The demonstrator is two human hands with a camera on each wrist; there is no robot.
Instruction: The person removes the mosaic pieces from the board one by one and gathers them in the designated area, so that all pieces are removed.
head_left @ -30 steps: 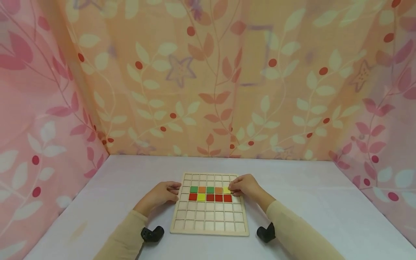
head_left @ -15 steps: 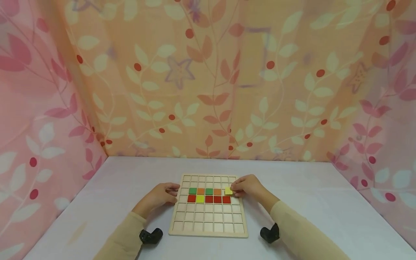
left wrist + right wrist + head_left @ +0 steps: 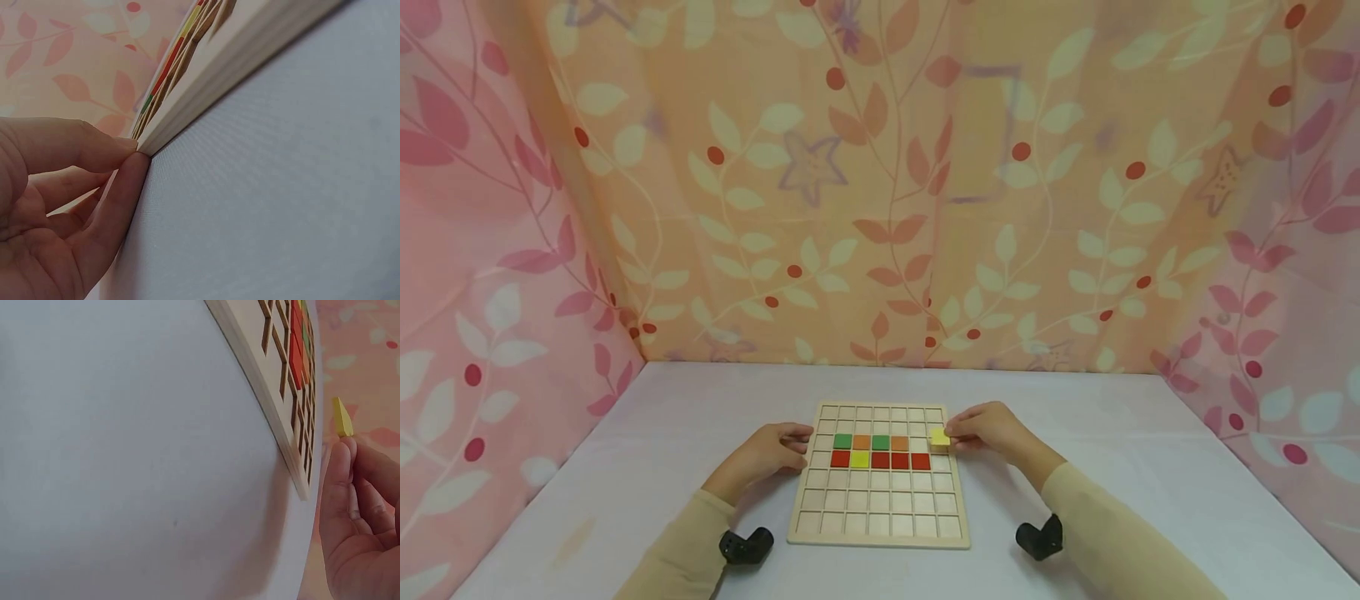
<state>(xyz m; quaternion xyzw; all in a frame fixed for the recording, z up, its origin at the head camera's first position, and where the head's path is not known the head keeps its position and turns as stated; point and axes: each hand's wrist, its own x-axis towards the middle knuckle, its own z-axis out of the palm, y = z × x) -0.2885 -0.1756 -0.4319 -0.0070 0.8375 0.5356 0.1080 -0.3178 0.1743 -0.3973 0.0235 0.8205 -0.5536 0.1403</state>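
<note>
The right hand (image 3: 997, 430) pinches a yellow square tile (image 3: 939, 437) over the right edge of a wooden grid board (image 3: 880, 523); in the right wrist view the tile (image 3: 342, 417) stands clear of the board, held by thumb and fingertips. At the board's left edge the left hand (image 3: 767, 454) pinches the rim between thumb and finger, seen close in the left wrist view (image 3: 69, 206). On the board one row has green (image 3: 842, 442) and orange tiles alternating; below it lies a row of red tiles (image 3: 840, 459) with one yellow tile (image 3: 860, 459).
A white cloth-covered table (image 3: 700, 400) surrounds the board. Patterned orange and pink curtains (image 3: 880, 208) hang behind and at both sides. Black devices (image 3: 747, 547) sit at both wrists, against beige sleeves.
The right hand has lifted the yellow tile from the right end of the upper coloured row and moved it rightward. The left hand keeps its hold on the board's edge.
</note>
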